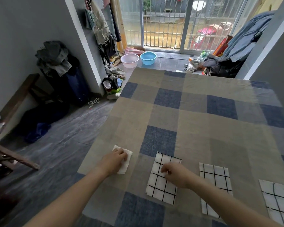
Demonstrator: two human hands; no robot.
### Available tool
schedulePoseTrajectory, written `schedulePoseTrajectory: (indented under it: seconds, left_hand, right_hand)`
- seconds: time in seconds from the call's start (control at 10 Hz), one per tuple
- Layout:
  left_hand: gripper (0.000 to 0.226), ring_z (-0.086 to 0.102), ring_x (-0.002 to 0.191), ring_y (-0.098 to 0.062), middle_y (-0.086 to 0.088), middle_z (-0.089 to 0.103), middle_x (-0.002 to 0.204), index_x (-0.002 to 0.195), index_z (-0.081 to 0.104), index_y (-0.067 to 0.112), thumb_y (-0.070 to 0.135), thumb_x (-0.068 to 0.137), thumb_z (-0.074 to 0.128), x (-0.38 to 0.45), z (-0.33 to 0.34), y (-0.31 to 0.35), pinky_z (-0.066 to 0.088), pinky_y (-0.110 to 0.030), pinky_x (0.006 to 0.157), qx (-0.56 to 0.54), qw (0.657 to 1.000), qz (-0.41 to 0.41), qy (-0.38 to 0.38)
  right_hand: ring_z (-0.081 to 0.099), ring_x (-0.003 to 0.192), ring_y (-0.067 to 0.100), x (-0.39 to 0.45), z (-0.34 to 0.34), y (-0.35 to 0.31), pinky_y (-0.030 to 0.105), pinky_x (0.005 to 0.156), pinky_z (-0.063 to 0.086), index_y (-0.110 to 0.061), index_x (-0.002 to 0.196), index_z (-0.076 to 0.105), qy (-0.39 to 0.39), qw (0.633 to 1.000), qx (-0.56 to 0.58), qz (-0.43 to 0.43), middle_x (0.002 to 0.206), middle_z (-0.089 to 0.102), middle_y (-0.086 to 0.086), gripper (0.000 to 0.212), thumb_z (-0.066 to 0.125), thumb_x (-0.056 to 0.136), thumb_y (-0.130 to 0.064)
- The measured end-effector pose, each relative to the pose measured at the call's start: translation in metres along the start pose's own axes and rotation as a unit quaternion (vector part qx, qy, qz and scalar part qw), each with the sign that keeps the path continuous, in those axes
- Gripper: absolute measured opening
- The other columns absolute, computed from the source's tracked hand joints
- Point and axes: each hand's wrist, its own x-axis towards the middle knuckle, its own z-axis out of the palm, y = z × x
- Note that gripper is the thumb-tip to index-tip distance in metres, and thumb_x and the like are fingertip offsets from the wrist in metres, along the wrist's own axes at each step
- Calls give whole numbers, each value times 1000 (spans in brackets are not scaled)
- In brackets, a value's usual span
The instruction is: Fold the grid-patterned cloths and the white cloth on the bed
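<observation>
The left hand (116, 161) rested curled on the small white cloth (124, 163) near the bed (195, 99)'s left edge; the right hand (175, 174) pinched the nearest grid-patterned cloth (161, 185). Two more lay rightward. Aligning corners before creasing would likely fold it squarely.

Grey painted walls (15, 30) rise at nine o'clock above a grey streaked tile floor (64, 145). At twelve o'clock, a glass sliding door with white metal bars (167, 23) lets in daylight. Before it sit a translucent pink plastic basin (129, 60) and a blue plastic basin (148, 58). A dark suitcase heaped with grey clothes (56, 63) stands at ten o'clock.
</observation>
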Motion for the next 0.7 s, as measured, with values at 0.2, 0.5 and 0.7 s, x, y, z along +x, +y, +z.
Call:
schedulePoseTrajectory:
  seconds: [0.2,0.5,0.7]
  left_hand:
    - [33,46,119,-24,-2,42,133,124,51,19,21,91,53,0,-2,10,47,-39,82,21,998,-43,-46]
    - [48,45,126,-32,-10,36,146,140,40,14,31,96,37,-2,-8,28,42,-44,100,45,990,-79,-107]
    - [40,48,120,-27,-4,51,130,126,55,21,36,89,49,-6,-30,62,44,-40,96,133,990,-47,3]
  right_hand:
    - [51,117,17,-17,8,6,26,98,39,-21,127,57,17,1000,-4,9,129,49,-2,35,53,92,-19]
    - [51,112,19,-70,2,48,35,93,46,-24,122,55,152,981,12,116,132,45,-2,35,54,87,-21]
    - [50,115,18,-107,4,60,35,92,46,-26,122,53,195,969,14,149,133,45,-3,36,58,87,-28]
